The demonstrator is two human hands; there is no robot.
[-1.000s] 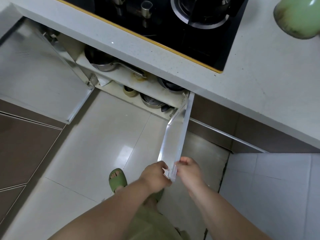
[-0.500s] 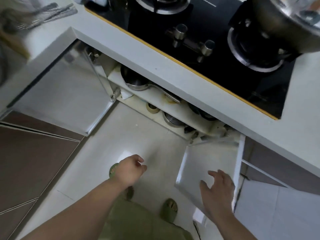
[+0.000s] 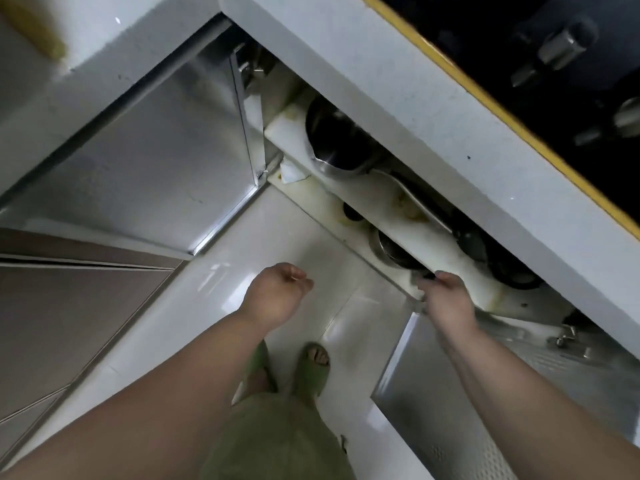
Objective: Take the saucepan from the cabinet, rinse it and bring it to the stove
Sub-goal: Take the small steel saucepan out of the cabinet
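The steel saucepan sits on the upper shelf with its handle angling toward the right hand, curled on something dark, while the left hand hangs loosely curled, empty.

Steel long-handled saucepan on upper cabinet shelf: far side hidden under the pale speckled countertop. Round steel pot on lower shelf mostly hidden by the white shelf board. Right hand fingertips out of sight at shelf edge; grip unclear. Black stove cut off at frame edge, knobs blurred.
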